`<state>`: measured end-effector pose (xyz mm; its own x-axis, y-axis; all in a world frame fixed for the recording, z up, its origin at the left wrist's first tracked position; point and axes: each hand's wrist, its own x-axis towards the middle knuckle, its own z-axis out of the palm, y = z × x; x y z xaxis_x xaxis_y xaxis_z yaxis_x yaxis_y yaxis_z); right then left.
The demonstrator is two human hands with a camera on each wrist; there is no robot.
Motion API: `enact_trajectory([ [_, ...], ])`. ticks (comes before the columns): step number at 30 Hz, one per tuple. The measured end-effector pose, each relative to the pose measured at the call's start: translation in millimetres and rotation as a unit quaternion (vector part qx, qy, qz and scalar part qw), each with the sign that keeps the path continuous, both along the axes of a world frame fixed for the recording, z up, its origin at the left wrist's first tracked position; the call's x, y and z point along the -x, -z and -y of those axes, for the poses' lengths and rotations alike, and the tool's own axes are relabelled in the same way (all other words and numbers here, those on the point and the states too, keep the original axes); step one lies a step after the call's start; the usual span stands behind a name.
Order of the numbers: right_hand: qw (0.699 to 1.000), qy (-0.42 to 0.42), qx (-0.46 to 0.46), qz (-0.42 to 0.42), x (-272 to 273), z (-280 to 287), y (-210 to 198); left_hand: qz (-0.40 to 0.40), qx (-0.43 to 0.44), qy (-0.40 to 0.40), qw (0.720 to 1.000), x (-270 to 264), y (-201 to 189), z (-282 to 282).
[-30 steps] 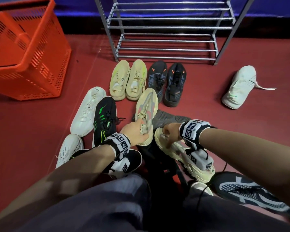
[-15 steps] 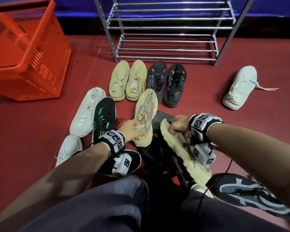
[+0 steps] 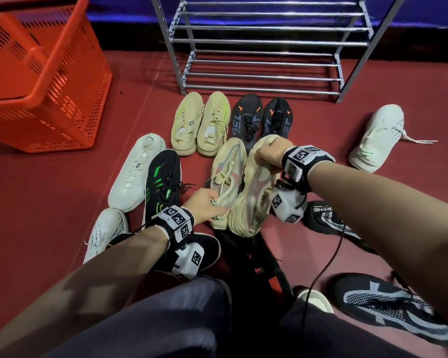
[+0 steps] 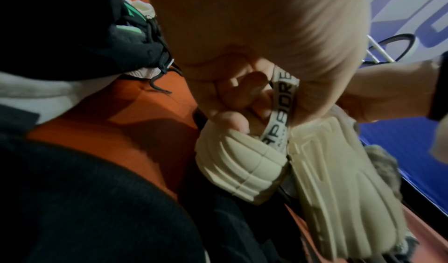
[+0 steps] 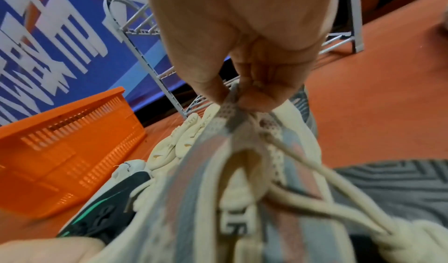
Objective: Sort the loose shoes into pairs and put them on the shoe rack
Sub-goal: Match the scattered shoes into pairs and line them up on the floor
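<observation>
Watching from the side, the big change in the last second is that the second beige sneaker (image 3: 254, 192) got dragged out of the near pile and swung up next to its twin. A moment ago it was lying low by the person's knees with its sole tipped up; now it sits toe-forward, touching the first beige sneaker (image 3: 229, 174) along its right side. The right hand (image 3: 270, 153) has a tight pinch grip on the mesh at the toe end, fingers curled right into the fabric, which the wrist view shows pretty clearly. The left hand (image 3: 204, 205) hasn't let go of the first shoe's heel; its fingers are hooked around the printed pull tab (image 4: 281, 113), so that grip is closed too. So that looks like pair number three matched on the floor, sitting just nearer than the yellow pair (image 3: 201, 125) and the dark pair (image 3: 263, 120) lined up in front of the shoe rack (image 3: 264, 45). Nothing's on the rack yet as far as I can see. White, black-green and black-white strays are scattered left, right and near, so my guess is there's a fair bit of sorting left.
</observation>
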<state>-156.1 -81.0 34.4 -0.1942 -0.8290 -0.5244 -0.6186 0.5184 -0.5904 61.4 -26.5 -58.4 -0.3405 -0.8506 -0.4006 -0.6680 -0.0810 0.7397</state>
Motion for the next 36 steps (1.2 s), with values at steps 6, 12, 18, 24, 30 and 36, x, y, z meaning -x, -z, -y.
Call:
enact_trajectory([
  [6, 0.998, -0.019, 0.009, -0.065, -15.1, 4.3, 26.8, -0.025, -0.017, 0.014, 0.999, -3.7, -1.7, -1.9],
  [12, 0.992, -0.009, 0.021, -0.121, -23.6, -15.7, 18.3, -0.070, -0.044, 0.003, 0.997, -4.3, -0.2, -1.8],
  [18, 0.988, -0.069, -0.121, -0.064, -50.0, -44.0, 19.0, -0.052, -0.063, -0.014, 0.997, -3.3, -3.7, -3.3],
  [24, 0.980, -0.092, -0.118, -0.130, -70.9, -58.0, 25.4, -0.068, -0.081, -0.021, 0.994, -7.4, -6.5, -6.2],
  [30, 0.982, -0.054, -0.117, -0.138, -65.8, -55.7, 38.4, -0.082, -0.080, 0.005, 0.993, -3.4, -9.9, -7.7],
  [36, 0.985, 0.017, -0.090, -0.146, -76.6, -56.3, 40.9, -0.101, -0.085, 0.001, 0.991, 0.6, -11.0, -9.8],
])
